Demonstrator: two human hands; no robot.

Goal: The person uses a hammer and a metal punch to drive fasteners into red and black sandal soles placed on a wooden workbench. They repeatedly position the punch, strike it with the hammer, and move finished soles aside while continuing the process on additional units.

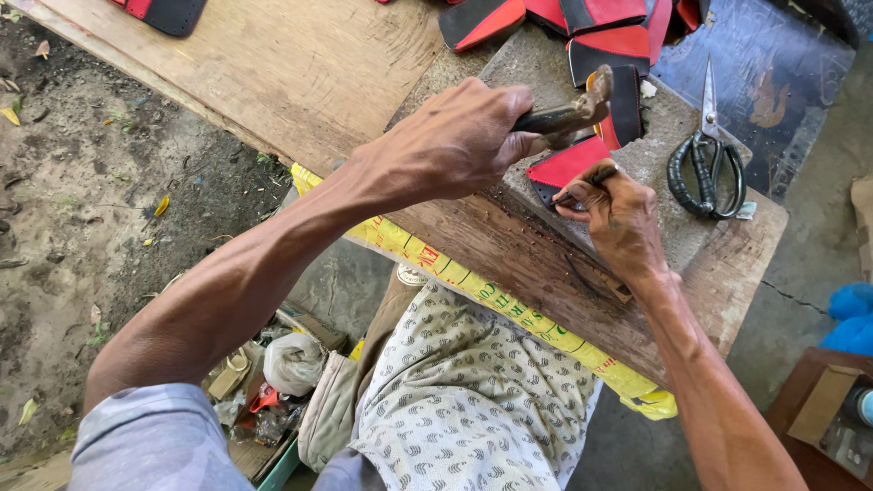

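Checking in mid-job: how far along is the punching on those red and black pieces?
Looks done: a heap of red and black pieces lies at the far edge of the stone slab, though finished or not, I cannot tell. In hand: the left hand grips a hammer over a punch that the right hand sets on one red piece. Left: unclear. The scissors lie idle.

Hammer (571, 114) handle buried in the left hand (459, 136); red-black pieces (546, 18) cut off at top edge.
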